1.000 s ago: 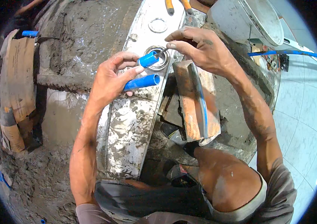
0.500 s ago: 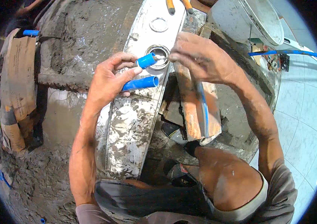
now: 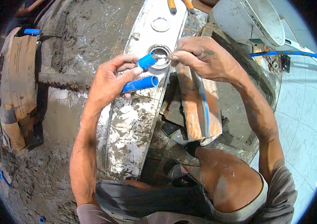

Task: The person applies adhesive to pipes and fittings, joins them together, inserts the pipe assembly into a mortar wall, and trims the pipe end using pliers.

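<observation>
My left hand (image 3: 113,76) is closed round two blue plastic pipe pieces. The upper, shorter pipe piece (image 3: 146,62) points its open end to the right, and below it a longer pipe piece (image 3: 139,84) lies across the fingers. My right hand (image 3: 207,59) pinches a small, thin, pale stick (image 3: 162,56), whose left end is at the mouth of the upper pipe piece. Under it, an open round tin (image 3: 160,68) with a shiny rim stands on a mud-smeared white board (image 3: 128,138). A round lid-like disc (image 3: 160,24) lies farther up the board.
Orange-handled pliers (image 3: 172,6) lie at the board's far end. A white bucket (image 3: 237,22) stands at the upper right, near a blue pipe (image 3: 285,53). Wet grey mortar (image 3: 87,30) spreads on the left beside torn cardboard (image 3: 20,82). An orange-brown plank (image 3: 190,108) lies below my right hand.
My right hand has shifted slightly down and is less blurred, with the stick's end at the upper pipe's mouth. My left hand keeps almost the same place, the upper pipe tilted a little more.
</observation>
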The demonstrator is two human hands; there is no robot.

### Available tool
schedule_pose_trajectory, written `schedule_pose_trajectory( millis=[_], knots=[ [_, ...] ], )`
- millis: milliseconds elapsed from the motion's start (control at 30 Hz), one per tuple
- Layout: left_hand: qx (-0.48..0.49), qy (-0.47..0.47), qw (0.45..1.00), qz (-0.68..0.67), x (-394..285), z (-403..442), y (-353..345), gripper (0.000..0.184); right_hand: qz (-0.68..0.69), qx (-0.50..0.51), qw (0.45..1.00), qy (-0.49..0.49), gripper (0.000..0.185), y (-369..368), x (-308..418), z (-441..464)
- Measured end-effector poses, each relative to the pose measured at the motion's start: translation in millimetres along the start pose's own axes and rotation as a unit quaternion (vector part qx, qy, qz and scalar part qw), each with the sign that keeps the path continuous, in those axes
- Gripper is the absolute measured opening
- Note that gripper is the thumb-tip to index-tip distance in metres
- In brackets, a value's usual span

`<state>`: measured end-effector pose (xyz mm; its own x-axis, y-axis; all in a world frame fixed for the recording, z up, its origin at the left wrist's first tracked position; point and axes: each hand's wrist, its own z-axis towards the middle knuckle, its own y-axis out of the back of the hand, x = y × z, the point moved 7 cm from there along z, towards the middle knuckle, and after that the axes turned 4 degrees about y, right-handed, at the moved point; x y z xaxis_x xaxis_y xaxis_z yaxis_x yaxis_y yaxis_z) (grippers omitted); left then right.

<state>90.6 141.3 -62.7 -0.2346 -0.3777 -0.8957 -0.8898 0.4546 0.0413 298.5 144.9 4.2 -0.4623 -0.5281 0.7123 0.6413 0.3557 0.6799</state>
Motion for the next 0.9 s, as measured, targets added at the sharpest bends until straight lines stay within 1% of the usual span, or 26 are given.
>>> schedule_pose_trajectory(
  millis=[100, 200, 267, 300, 400, 500, 567, 667, 767, 867, 900],
  knots=[
    [0.015, -0.009, 0.999, 0.040, -3, 0, -1, 0.030, -0.057, -0.047, 0.997, 0.031, 0.024, 6, 4, 4],
    [0.022, -0.006, 0.999, 0.026, -2, 1, -1, 0.031, -0.086, -0.067, 0.993, 0.039, 0.021, 7, 4, 4],
    [0.021, 0.002, 1.000, -0.007, 0, 0, 0, 0.031, -0.114, -0.080, 0.989, 0.043, 0.020, 8, 4, 2],
    [0.021, 0.006, 0.999, -0.024, 1, -1, 0, 0.031, -0.126, -0.074, 0.988, 0.057, 0.019, 8, 7, 3],
    [0.013, 0.011, 1.000, -0.012, 2, -2, 2, 0.033, -0.155, -0.070, 0.981, 0.097, 0.016, 9, 16, 4],
    [0.014, -0.014, 1.000, -0.024, 8, 3, 4, 0.035, -0.175, -0.084, 0.973, 0.127, 0.014, 10, 20, 4],
    [0.010, 0.005, 1.000, -0.029, 8, 1, 3, 0.036, -0.191, -0.081, 0.969, 0.137, 0.014, 10, 21, 3],
    [0.012, 0.005, 0.999, -0.032, 9, 1, 3, 0.037, -0.176, -0.077, 0.971, 0.145, 0.015, 10, 22, 3],
    [0.016, 0.005, 1.000, -0.018, 6, 1, 5, 0.037, -0.227, -0.058, 0.962, 0.141, 0.015, 9, 22, 3],
    [0.019, 0.016, 1.000, -0.003, -1, -1, 5, 0.037, -0.307, -0.059, 0.942, 0.126, 0.016, 7, 29, 2],
    [0.019, 0.021, 1.000, 0.001, -1, -1, 4, 0.037, -0.301, -0.064, 0.943, 0.126, 0.015, 8, 31, 4]
  ],
)
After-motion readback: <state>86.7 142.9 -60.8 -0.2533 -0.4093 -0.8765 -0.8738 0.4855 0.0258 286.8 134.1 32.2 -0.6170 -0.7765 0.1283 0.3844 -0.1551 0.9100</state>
